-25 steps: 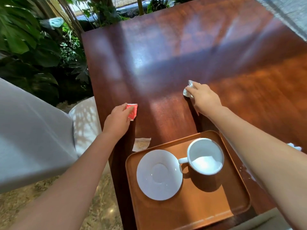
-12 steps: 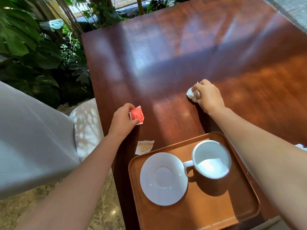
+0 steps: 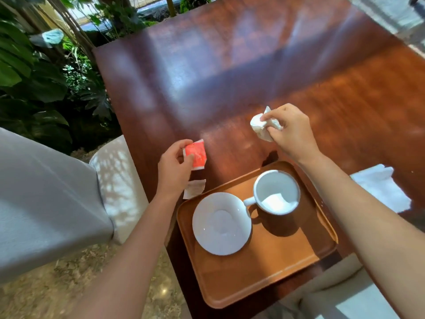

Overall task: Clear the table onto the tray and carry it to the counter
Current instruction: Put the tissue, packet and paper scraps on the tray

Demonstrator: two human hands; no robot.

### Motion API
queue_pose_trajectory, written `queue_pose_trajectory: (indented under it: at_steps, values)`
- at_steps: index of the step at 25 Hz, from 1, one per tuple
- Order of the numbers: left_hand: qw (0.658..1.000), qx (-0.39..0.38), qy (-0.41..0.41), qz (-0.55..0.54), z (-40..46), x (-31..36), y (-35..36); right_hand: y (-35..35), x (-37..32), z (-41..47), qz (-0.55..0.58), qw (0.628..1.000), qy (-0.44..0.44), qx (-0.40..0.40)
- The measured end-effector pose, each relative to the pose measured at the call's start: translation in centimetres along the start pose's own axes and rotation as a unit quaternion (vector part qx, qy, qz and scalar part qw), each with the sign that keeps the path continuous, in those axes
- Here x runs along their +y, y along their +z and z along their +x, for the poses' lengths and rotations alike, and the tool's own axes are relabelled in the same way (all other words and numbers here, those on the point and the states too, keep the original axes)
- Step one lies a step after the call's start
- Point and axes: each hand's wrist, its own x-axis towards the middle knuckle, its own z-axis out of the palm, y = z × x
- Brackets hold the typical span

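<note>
An orange-brown tray (image 3: 264, 279) lies at the near edge of the dark wooden table (image 3: 230, 77). On it stand a white saucer (image 3: 222, 223) and, to its right, an empty white cup (image 3: 277, 192). My left hand (image 3: 174, 168) pinches a red sachet (image 3: 196, 154), lifted just beyond the tray's far left corner. My right hand (image 3: 292, 132) grips a crumpled white napkin (image 3: 259, 125) above the table, beyond the cup. A pale torn sachet (image 3: 194, 192) lies flat on the table beside the tray's left corner.
A white paper napkin (image 3: 381, 187) lies on the table right of the tray, behind my right forearm. A grey upholstered chair (image 3: 46, 199) stands on the left, with leafy plants (image 3: 34, 72) behind it. Stone floor shows below left.
Both hands have lifted their items off the table and drawn back toward the tray: the red sachet is now raised in the left hand, the crumpled napkin is bunched in the right.
</note>
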Motion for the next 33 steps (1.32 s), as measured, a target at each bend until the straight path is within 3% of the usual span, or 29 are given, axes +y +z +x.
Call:
queue_pose_trajectory:
  at_steps: [6, 13, 23, 30, 33]
  values:
    - [0.995, -0.087, 0.057, -0.008, -12.2, 3.0, 2.4, -5.8, -2.4, -12.5, 0.033, 0.999, -0.008, 0.03]
    - [0.986, -0.126, 0.08, 0.075, -20.8, 0.8, 7.8, -6.8, 1.9, -22.5, 0.011, 1.0, -0.001, 0.006]
    - [0.982, -0.084, 0.069, 0.155, -21.8, -1.4, 13.1, -4.7, 4.6, -24.0, -0.005, 0.997, 0.042, -0.064]
    - [0.967, -0.069, 0.125, 0.212, -23.0, -1.1, 13.6, -4.8, 5.3, -24.1, -0.09, 0.992, -0.031, -0.079]
    - [0.938, -0.099, 0.22, 0.249, -23.6, -1.8, 13.3, -4.9, 5.8, -24.5, -0.133, 0.983, -0.093, -0.081]
